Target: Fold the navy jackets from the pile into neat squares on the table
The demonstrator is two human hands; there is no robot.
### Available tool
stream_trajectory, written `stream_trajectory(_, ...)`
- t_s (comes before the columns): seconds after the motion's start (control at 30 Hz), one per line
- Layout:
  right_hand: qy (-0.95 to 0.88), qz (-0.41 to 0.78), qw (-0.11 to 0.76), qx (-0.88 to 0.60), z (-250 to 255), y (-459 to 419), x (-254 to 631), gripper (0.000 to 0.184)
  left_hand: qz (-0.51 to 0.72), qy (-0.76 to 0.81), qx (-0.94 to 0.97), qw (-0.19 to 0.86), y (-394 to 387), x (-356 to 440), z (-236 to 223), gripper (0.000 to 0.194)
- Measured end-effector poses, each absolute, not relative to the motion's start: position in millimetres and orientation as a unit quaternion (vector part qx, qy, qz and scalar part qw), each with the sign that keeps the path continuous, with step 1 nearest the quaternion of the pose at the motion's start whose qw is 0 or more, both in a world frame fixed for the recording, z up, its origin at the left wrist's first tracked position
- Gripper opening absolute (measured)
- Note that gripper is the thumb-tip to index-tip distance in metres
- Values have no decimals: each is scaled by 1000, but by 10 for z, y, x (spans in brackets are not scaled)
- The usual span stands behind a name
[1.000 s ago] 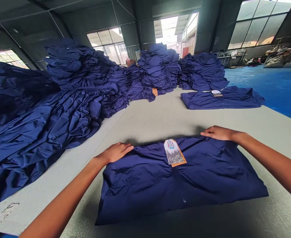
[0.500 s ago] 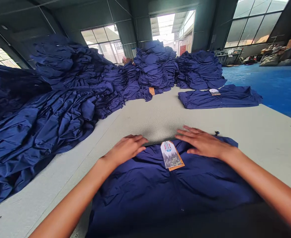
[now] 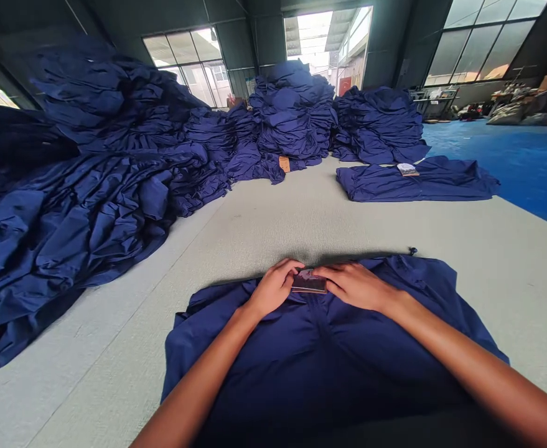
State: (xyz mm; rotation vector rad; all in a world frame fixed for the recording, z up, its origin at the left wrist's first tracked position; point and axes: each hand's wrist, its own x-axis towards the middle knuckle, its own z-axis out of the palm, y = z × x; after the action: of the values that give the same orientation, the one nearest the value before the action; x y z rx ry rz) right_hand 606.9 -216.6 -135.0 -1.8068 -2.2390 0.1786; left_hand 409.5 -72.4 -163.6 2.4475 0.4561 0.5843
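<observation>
Together, the fingers (image 3: 286,269) of both hands close on a small card tag (image 3: 309,282) from either side, left hand (image 3: 273,289) and right hand (image 3: 355,286) almost meeting. The tag sits at the collar of a navy garment (image 3: 333,354) spread on the grey worktop (image 3: 273,230), with navy garment piles (image 3: 292,118) beyond.

L hand (image 3: 274,289), R hand (image 3: 355,286), palms down

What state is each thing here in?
Hang tag: flat, held between both hands
Left hand: on tag's left end
Right hand: on tag's right end
Navy garment: spread out, creased
Folded navy garment: flat, tag on top
Navy garment piles: stacked high, slumping
Grey table: bearing the garments
</observation>
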Motion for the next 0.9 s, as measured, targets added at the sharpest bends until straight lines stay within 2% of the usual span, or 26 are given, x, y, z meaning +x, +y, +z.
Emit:
stream_trajectory(0.17, -726, 102, 232, -639, -1183, -2095, 6141, 38, 204, 179, 927, 257, -752, 4130, -1682, 29)
stream_trajectory(0.27, -709, 132, 242, -650, -1063, -1915, 6254, 35, 180, 206, 924, 266, -774, 4135, -1675, 26)
stream_trajectory(0.33, -695, 190, 252, -646, -1028, -1715, 6340, 30, 179, 222, 918, 276, -788, 4123, -1666, 24)
stream_trajectory(0.47, -653, 301, 328, -613, -1159, -1304, 6439, 27, 209, 223, 911, 277, -801, 4088, -1659, 24)
stream_trajectory(0.7, -616, 293, 423, -597, -1648, -1055, 6403, 24, 208, 190, 913, 295, -768, 4091, -1679, 25)
stream_trajectory(0.9, -590, 256, 498, -582, -1705, -1029, 6423, 29, 199, 197, 902, 329, -770, 4107, -1665, 27)
